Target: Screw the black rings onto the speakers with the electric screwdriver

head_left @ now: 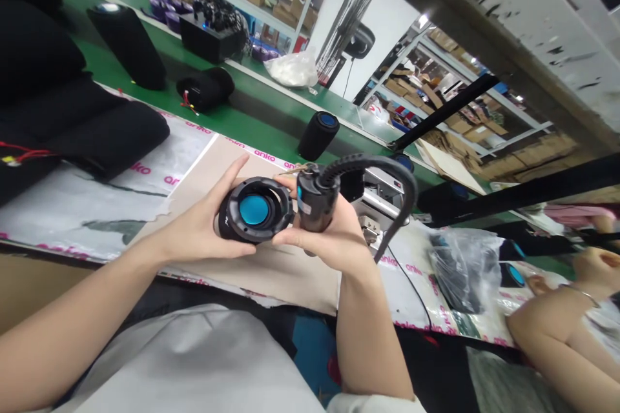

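Note:
In the head view, a black cylindrical speaker body (227, 218) with a blue round face inside a dark ring points up toward me. My left hand (208, 222) is wrapped round its left side, thumb and fingers spread about the rim. My right hand (334, 235) grips a dark power tool (317, 200) with a thick black cable, and its thumb and a fingertip touch the speaker's right edge. The tool's body stands just right of the ring. Both hands are above a beige board (300, 281) on the workbench.
Large black padded cylinders (111, 129) with red wires lie at left. More black speakers (318, 135) stand on the green belt (264, 119). A plastic bag (467, 264) and another person's arms (557, 322) are at right. A black bar (450, 106) slants above.

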A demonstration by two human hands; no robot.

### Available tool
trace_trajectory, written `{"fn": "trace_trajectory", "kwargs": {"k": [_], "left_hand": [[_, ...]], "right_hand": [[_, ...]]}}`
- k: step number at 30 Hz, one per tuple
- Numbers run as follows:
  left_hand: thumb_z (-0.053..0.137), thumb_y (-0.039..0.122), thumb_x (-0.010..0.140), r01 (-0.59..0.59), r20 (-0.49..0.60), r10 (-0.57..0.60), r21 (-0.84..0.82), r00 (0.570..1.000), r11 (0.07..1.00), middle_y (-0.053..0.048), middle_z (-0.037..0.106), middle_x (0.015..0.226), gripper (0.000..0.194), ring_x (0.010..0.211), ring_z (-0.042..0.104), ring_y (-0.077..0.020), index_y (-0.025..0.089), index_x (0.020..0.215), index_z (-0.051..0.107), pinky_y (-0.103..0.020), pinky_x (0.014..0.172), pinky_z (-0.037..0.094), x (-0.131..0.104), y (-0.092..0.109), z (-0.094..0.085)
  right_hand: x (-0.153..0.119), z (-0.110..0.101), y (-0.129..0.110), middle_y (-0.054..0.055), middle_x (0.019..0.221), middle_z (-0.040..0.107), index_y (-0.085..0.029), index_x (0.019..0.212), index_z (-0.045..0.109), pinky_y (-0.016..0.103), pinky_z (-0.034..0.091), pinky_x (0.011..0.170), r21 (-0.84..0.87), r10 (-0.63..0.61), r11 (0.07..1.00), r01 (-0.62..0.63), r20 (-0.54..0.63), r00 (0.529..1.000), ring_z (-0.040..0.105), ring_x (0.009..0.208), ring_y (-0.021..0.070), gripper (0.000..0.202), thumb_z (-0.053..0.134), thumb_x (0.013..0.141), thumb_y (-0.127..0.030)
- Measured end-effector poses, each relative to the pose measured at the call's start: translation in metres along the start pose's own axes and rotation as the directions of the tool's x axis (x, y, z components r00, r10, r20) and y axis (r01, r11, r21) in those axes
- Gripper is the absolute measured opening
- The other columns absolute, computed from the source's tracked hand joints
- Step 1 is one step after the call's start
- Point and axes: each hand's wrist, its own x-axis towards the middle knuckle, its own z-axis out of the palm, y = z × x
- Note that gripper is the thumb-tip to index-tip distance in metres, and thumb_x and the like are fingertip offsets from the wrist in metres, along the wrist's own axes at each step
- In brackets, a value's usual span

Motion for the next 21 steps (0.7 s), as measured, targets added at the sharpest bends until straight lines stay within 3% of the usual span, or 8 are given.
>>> {"fn": "trace_trajectory", "kwargs": {"k": [3,6,9,12,16,21], "left_hand": [[0.096,0.050,0.079,0.020,-0.007,-0.020,0.007,1.000,1.000,-0.016,0.059,0.166,0.140,0.146,0.066,-0.0423,0.032,0.182,0.002,-0.050,0.116,0.063,-0.002,-0.001,0.002],[0.097,0.054,0.076,0.064,-0.030,-0.063,0.047,0.998,0.997,-0.017,0.058,0.166,0.140,0.149,0.062,-0.0448,0.032,0.182,0.008,-0.055,0.121,0.058,-0.004,-0.002,0.001],[0.101,0.056,0.071,0.094,-0.043,-0.091,0.064,0.995,0.994,-0.018,0.054,0.169,0.142,0.153,0.057,-0.0466,0.033,0.181,0.013,-0.060,0.126,0.052,-0.004,-0.003,0.001],[0.101,0.055,0.073,0.069,-0.036,-0.068,0.027,0.997,0.997,-0.017,0.058,0.166,0.140,0.151,0.060,-0.0435,0.032,0.180,0.014,-0.054,0.124,0.055,-0.003,-0.003,0.002],[0.100,0.051,0.076,-0.001,-0.033,0.001,0.001,0.999,1.000,-0.015,0.063,0.162,0.136,0.146,0.066,-0.0392,0.032,0.180,0.016,-0.045,0.119,0.060,-0.001,-0.001,0.004],[0.100,0.048,0.078,0.004,-0.033,-0.004,0.002,0.999,1.000,-0.015,0.060,0.165,0.134,0.149,0.064,-0.0401,0.033,0.181,0.015,-0.044,0.116,0.063,-0.001,-0.001,0.005]], "right_hand": [[0.010,-0.011,0.008,0.002,0.147,0.072,-0.031,0.135,0.072,0.050,0.055,0.129,-0.088,0.009,0.996,-0.001,0.094,0.996,0.066,0.144,0.0315,0.078,0.108,0.067,-0.020],[0.010,-0.012,0.013,0.001,0.146,0.073,-0.033,0.140,0.072,0.043,0.058,0.127,-0.075,-0.007,0.997,0.016,0.111,0.994,0.067,0.144,0.0283,0.082,0.108,0.068,-0.018],[0.002,-0.003,0.015,-0.001,0.145,0.073,-0.036,0.144,0.070,0.043,0.054,0.131,-0.051,-0.027,0.998,0.029,0.033,0.999,0.066,0.145,0.0277,0.089,0.109,0.066,-0.017],[-0.004,0.007,0.019,-0.001,0.152,0.069,-0.038,0.143,0.070,0.046,0.053,0.132,-0.037,-0.029,0.999,0.028,-0.008,1.000,0.064,0.148,0.0283,0.088,0.109,0.066,-0.019],[-0.007,0.011,0.021,0.003,0.151,0.069,-0.035,0.139,0.072,0.053,0.058,0.127,-0.152,-0.045,0.988,0.039,-0.039,0.998,0.067,0.144,0.0311,0.078,0.108,0.070,-0.029],[-0.009,0.009,0.019,0.005,0.146,0.072,-0.035,0.138,0.074,0.055,0.064,0.118,-0.238,-0.026,0.971,0.001,-0.100,0.995,0.071,0.138,0.0331,0.080,0.109,0.067,-0.034]]}}
